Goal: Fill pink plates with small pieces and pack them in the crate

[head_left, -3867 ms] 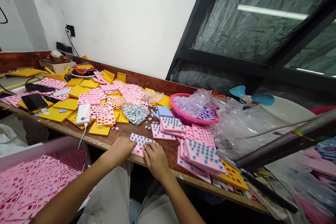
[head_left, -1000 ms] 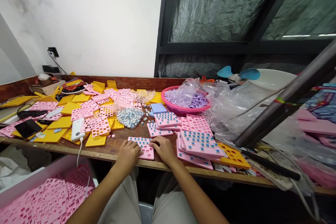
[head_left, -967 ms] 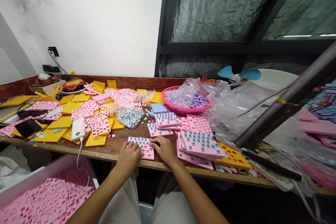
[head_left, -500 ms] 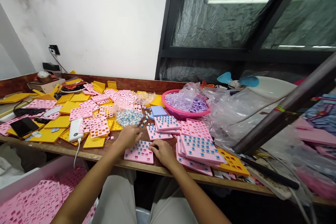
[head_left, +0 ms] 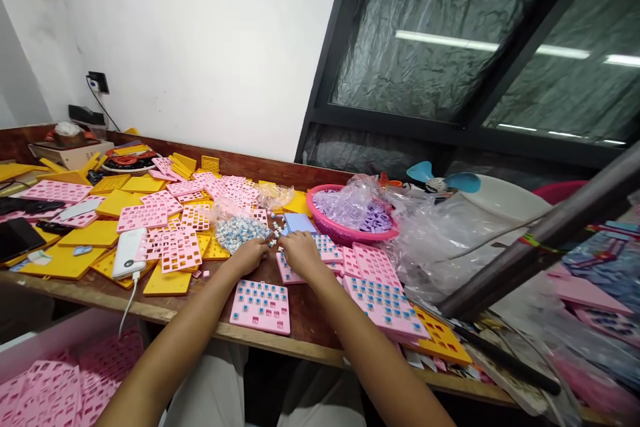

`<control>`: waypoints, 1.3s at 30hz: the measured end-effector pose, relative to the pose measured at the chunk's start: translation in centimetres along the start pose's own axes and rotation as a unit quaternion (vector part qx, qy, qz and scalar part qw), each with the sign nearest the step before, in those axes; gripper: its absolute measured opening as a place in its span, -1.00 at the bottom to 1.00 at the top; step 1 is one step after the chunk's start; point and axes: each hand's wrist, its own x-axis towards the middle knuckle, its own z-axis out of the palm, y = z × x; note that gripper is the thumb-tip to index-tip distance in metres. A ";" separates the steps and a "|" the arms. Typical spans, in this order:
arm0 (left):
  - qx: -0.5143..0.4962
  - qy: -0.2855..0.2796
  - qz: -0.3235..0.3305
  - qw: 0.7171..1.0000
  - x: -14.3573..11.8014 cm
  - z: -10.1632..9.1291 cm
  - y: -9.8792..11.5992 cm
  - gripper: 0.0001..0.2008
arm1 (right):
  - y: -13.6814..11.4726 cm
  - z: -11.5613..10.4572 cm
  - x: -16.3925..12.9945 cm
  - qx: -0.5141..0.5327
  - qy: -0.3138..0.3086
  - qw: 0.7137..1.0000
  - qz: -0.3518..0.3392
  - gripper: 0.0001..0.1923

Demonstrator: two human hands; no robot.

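both hands reach out past the pink tray, which lies flat just behind the wrists near the bench edge, its square cells mostly filled with small blue-topped pieces. the left hand rests palm down with its fingers curled at the near edge of the clear bag of loose pieces, touching the scatter of pieces that spills from it; whether it pinches anything i cannot tell, as the fingertips are hidden under the knuckles. the right hand lies just beside it, fingers loosely bent over the loose pieces and the corner of another part-filled pink tray, and its grasp is equally hard to read. beyond the right hand sits a blue pad, and farther off to its right a pink basket of purple parts. to do this gathering well, it seems wise to pick up a few pieces at a time, keep them turned the same way up, and avoid sweeping strays off the wooden bench or knocking the stacked filled trays on the right.
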 end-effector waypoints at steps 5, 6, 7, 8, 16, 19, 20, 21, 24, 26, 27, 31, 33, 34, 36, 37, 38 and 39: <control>-0.029 0.031 -0.014 0.999 -0.2 -0.5 -0.5 -0.77 | -0.5 1.7 6.5 -0.041 -0.111 0.993 0.009 -0.80; -0.038 0.036 -0.018 0.998 -0.2 -0.5 -0.6 -0.77 | -0.5 2.2 7.1 -0.039 -0.119 0.992 0.009 -0.81; -0.047 0.038 -0.022 0.998 -0.2 -0.5 -0.6 -0.78 | -0.3 2.7 7.6 -0.036 -0.127 0.991 0.008 -0.82; -0.054 0.040 -0.026 0.997 -0.1 -0.5 -0.7 -0.79 | -0.1 3.0 8.0 -0.031 -0.134 0.990 0.004 -0.82; -0.077 0.049 -0.057 0.994 0.2 -0.4 -1.0 -0.73 | 4.6 2.5 12.0 0.041 -0.116 0.992 -0.028 -0.62; -0.019 0.041 -0.053 0.998 0.5 0.1 -0.3 -0.62 | 6.4 2.6 14.3 0.015 -0.095 0.995 0.027 -0.59; 0.008 0.032 -0.044 0.998 0.6 0.3 0.0 -0.58 | 6.8 2.8 15.0 0.005 -0.098 0.994 0.041 -0.58; 0.034 0.022 -0.036 0.999 0.7 0.6 0.3 -0.55 | 7.1 3.2 15.5 -0.003 -0.104 0.993 0.050 -0.56; 0.086 -0.008 -0.020 0.996 1.1 1.2 0.9 -0.52 | 7.6 4.5 16.4 -0.020 -0.141 0.988 0.056 -0.50; 0.088 -0.015 -0.019 0.996 1.3 1.2 1.0 -0.60 | 8.1 5.0 16.7 -0.033 -0.166 0.984 0.061 -0.51; 0.083 -0.014 -0.017 0.996 1.3 1.2 0.9 -0.64 | 8.5 5.1 16.7 -0.041 -0.176 0.981 0.068 -0.52; 0.062 0.001 -0.014 0.998 1.3 0.9 0.7 -0.67 | 10.4 5.2 16.9 -0.070 -0.192 0.975 0.091 -0.59; 0.056 0.002 -0.018 0.998 1.3 0.8 0.6 -0.67 | 10.7 5.5 17.2 -0.079 -0.190 0.974 0.090 -0.57; 0.053 0.002 -0.020 0.998 1.3 0.8 0.6 -0.67 | 10.6 5.7 17.4 -0.084 -0.187 0.975 0.090 -0.55; 0.046 0.003 -0.022 0.999 1.3 0.8 0.7 -0.67 | 10.2 6.4 17.9 -0.094 -0.183 0.974 0.092 -0.52; 0.042 0.002 -0.022 0.999 1.3 0.9 0.7 -0.67 | 9.9 6.7 18.2 -0.098 -0.183 0.974 0.095 -0.52; 0.038 0.002 -0.022 0.999 1.3 0.8 0.7 -0.68 | 9.6 6.9 18.5 -0.102 -0.185 0.972 0.100 -0.52; 0.034 0.000 -0.023 0.999 1.3 0.8 0.7 -0.68 | 9.5 7.1 18.8 -0.105 -0.187 0.971 0.104 -0.52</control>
